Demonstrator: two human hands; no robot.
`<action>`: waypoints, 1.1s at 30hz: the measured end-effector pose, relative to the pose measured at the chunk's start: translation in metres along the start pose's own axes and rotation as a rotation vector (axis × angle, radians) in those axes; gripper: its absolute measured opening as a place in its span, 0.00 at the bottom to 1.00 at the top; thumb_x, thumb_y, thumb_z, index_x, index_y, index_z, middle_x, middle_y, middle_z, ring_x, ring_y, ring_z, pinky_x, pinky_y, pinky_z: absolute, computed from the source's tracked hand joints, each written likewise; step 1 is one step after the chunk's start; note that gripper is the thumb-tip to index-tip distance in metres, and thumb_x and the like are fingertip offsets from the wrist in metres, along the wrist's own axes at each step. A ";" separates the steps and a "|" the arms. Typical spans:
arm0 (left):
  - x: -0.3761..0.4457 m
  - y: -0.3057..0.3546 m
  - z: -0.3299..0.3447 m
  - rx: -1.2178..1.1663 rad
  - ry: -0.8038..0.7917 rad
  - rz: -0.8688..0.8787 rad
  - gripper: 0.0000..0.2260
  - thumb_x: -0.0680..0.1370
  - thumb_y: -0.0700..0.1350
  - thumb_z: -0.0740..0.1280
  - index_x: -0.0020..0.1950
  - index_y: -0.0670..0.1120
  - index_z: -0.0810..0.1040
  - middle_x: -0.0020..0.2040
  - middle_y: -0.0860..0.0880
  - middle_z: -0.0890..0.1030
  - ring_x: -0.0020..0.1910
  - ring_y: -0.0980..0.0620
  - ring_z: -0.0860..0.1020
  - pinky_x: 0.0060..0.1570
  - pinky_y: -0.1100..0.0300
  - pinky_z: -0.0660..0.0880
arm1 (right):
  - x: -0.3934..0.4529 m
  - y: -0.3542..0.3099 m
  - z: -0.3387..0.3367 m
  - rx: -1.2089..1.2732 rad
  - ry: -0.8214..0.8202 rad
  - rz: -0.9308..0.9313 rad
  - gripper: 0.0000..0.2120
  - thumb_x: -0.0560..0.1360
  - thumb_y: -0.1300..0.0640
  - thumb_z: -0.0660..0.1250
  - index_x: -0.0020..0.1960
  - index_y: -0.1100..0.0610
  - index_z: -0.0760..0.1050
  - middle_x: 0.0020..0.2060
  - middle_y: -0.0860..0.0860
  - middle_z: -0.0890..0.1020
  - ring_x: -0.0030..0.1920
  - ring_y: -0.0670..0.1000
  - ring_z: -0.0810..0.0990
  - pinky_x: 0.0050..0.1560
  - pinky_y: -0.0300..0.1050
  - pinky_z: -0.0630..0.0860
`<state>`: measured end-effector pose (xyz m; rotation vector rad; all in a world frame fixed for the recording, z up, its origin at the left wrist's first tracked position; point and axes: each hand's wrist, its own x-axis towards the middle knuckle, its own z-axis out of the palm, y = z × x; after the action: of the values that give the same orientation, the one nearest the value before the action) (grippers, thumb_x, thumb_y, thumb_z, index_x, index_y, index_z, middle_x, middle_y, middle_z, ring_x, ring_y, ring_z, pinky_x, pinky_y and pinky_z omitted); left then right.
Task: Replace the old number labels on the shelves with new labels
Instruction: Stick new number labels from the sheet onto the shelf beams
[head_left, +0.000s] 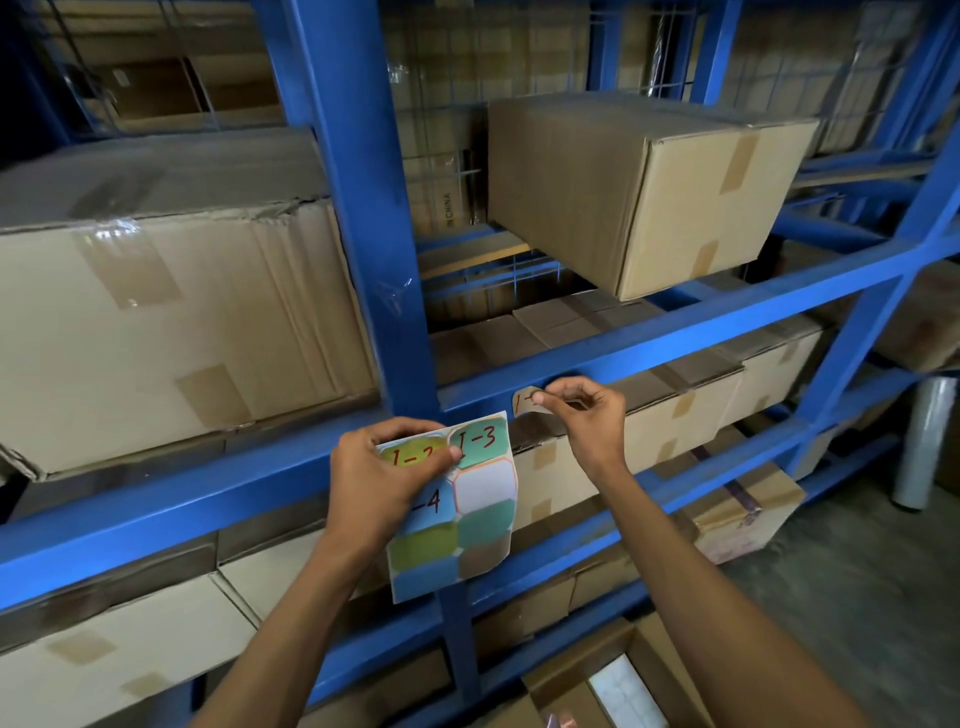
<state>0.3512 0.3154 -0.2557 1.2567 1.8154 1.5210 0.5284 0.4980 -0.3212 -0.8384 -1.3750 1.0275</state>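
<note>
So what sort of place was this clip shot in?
Most likely a warehouse or stockroom. Blue steel shelving runs in tiers, loaded with taped cardboard boxes. The left hand holds a sheet of hand-numbered labels while the right hand handles a label at a shelf beam.

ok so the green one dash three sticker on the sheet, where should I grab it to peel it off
Take the 1-3 sticker at its upper right corner, coming in from the right with the right hand. The left hand already pins the sheet with its thumb over the sticker's left edge, so that side is blocked. The right corner sits near the sheet's free edge, probably the easiest place to lift.
</note>
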 end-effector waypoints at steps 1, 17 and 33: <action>0.000 0.000 0.001 -0.001 0.001 0.000 0.08 0.66 0.46 0.81 0.42 0.52 0.86 0.43 0.53 0.87 0.44 0.53 0.86 0.44 0.48 0.84 | 0.000 0.001 0.001 0.006 0.004 -0.001 0.07 0.66 0.66 0.79 0.42 0.62 0.82 0.37 0.52 0.84 0.39 0.48 0.82 0.48 0.40 0.80; 0.007 0.003 0.004 -0.007 -0.010 0.022 0.08 0.66 0.45 0.81 0.42 0.52 0.86 0.42 0.53 0.87 0.44 0.53 0.86 0.45 0.44 0.84 | -0.001 -0.002 0.004 -0.168 0.076 -0.067 0.09 0.66 0.57 0.81 0.43 0.54 0.84 0.37 0.46 0.85 0.38 0.41 0.82 0.43 0.36 0.80; 0.007 0.004 -0.001 0.003 -0.015 0.050 0.07 0.67 0.44 0.80 0.43 0.51 0.87 0.43 0.53 0.88 0.44 0.53 0.86 0.43 0.47 0.84 | 0.001 0.005 -0.004 -0.227 0.193 0.039 0.12 0.68 0.48 0.78 0.39 0.57 0.83 0.36 0.49 0.85 0.40 0.50 0.84 0.47 0.56 0.82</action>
<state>0.3484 0.3207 -0.2504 1.3211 1.7906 1.5322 0.5317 0.5005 -0.3256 -1.1070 -1.3290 0.8056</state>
